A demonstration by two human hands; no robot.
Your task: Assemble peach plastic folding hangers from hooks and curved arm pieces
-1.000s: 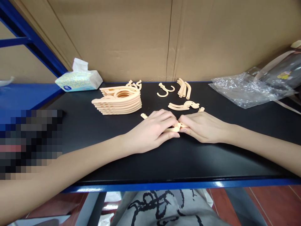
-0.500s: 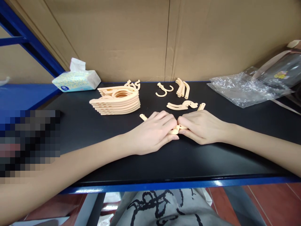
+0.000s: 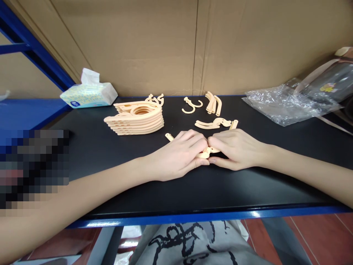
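Note:
Near the middle of the table, my left hand (image 3: 183,154) and my right hand (image 3: 238,149) meet with their fingers wrapped round a cream plastic folding hanger (image 3: 203,153). Parts of it show between the two thumbs, and one end sticks out past each hand; the rest is covered by my fingers. Just behind my right hand lie curved hanger arms (image 3: 211,124), joined at a rounded end. Farther back are loose hanger hooks (image 3: 190,106) and several loose curved hanger arms (image 3: 213,103). To the left stands a stack of folded hangers (image 3: 135,121).
A tissue pack (image 3: 89,94) sits at the back left of the black table (image 3: 176,195). Clear plastic wrapping (image 3: 286,105) and a transparent bag (image 3: 328,81) lie at the back right. Behind is a cardboard wall (image 3: 132,48); a blue edge (image 3: 179,219) runs along the front.
Both hands keep their hold in nearly the same place. My right thumb has shifted slightly down and left, and the hanger's protruding ends have moved a little. The view has shifted slightly.

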